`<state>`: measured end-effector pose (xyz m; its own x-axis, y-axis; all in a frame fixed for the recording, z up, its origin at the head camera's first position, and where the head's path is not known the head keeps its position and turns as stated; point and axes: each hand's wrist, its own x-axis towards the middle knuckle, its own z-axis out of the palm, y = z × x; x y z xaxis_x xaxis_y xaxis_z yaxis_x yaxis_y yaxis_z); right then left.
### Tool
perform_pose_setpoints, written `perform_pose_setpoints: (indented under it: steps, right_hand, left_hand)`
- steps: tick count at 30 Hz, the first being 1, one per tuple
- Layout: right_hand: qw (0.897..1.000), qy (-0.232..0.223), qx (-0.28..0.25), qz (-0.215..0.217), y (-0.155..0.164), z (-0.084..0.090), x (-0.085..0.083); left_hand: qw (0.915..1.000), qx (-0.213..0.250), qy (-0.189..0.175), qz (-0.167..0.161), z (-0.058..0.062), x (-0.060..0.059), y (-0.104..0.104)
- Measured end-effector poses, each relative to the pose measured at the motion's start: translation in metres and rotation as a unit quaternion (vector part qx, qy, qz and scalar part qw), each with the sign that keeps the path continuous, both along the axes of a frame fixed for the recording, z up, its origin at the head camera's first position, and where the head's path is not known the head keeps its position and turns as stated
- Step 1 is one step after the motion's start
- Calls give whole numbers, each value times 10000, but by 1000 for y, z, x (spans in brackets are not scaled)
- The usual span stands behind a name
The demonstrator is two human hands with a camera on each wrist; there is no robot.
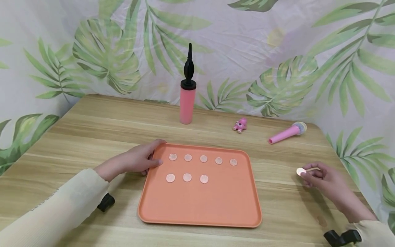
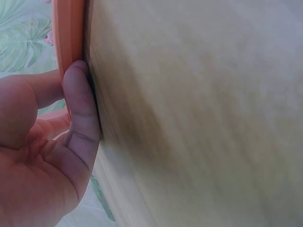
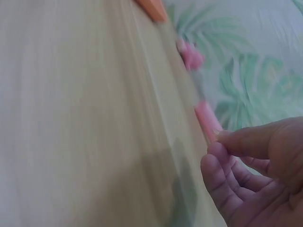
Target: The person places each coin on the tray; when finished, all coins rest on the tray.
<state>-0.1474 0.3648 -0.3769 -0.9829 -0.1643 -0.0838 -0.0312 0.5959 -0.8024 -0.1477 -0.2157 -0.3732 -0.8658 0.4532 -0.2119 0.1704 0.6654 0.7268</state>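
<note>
An orange rectangular tray [image 1: 197, 206] lies on the table. On it are two rows of coins: several in the far row [image 1: 203, 159] and three in the nearer row [image 1: 187, 177]. My left hand [image 1: 135, 158] grips the tray's far left corner, thumb over the rim; the left wrist view shows a finger [image 2: 81, 101] along the outside of the rim. Right of the tray, my right hand [image 1: 325, 180] pinches a bright coin [image 1: 300, 171] between thumb and fingertips, above the table. In the right wrist view the fingertips mostly hide that coin.
Behind the tray stands a pink hand pump [image 1: 187, 106] with a black top. A small pink toy figure [image 1: 240, 125] and a pink toy microphone [image 1: 288, 132] are farther right. Near my right wrist is a brownish round patch [image 1: 321, 221], unclear. A leaf-patterned cloth [image 1: 231, 41] hangs behind the table.
</note>
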Motion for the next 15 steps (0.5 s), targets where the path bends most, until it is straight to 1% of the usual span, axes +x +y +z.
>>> perform_pose_setpoints:
  steps: [2,6,10,15]
  right_hand:
    - [9996,33,-215,178,-14,1,-3]
    - [9978,140,-420,485,-46,3,-6]
    - [9938,334,-556,903,-77,3,-4]
    - [9870,385,-748,1367,-108,4,0]
  left_hand:
    - [10000,-17,-22,25,0,0,0]
    - [10000,-56,-18,63,1,1,0]
    - [9999,-110,39,59,1,1,0]
    - [9999,-103,62,49,2,2,1]
